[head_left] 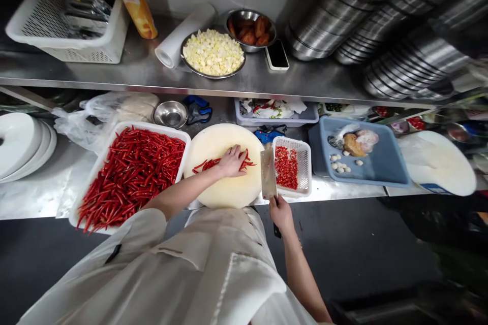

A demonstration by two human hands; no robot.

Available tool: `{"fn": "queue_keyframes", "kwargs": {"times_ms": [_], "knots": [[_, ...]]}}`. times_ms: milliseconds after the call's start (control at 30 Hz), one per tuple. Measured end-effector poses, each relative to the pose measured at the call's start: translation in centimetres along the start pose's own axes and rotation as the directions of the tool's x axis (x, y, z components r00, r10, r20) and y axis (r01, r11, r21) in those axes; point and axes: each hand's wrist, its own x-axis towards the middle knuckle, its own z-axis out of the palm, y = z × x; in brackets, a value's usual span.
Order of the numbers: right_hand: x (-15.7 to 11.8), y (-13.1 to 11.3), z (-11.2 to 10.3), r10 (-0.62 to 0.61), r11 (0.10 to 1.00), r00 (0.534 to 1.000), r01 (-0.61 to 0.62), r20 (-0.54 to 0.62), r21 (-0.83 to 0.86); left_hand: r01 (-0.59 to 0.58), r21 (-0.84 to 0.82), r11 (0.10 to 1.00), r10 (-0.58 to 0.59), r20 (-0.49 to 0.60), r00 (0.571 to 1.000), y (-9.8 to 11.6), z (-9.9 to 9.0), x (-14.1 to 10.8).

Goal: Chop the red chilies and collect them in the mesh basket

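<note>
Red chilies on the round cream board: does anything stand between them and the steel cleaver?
Nothing visible but bare board lies between the cleaver in the right hand and the chilies, though the left hand covers their middle.

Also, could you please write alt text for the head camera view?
A person's left hand rests on red chillies on a round cutting board, while the right hand holds a cleaver by a white basket of chopped chillies. A larger tray of whole chillies stands left of the board.
</note>
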Motion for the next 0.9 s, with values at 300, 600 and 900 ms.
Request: {"fn": "queue_keyframes", "kwargs": {"times_ms": [300, 600, 900], "knots": [[2.0, -2.4, 1.1, -0.030, 0.994, 0.999, 0.028, -0.013, -0.102, -0.075, 0.014, 0.997, 0.075, -0.037, 0.996, -0.7, -0.3, 3.1], [3.2, -2.8, 0.9, -0.002, 0.989, 1.000, 0.001, -0.006, -0.146, -0.399, -0.085, 0.913, 0.403, 0.032, 0.915, -2.1, -1.3, 6.4], [3.7, -2.9, 1.4, 0.003, 0.993, 1.000, -0.004, -0.013, -0.115, -0.345, -0.016, 0.939, 0.345, 0.011, 0.939, -0.6, 0.2, 5.0]]}}
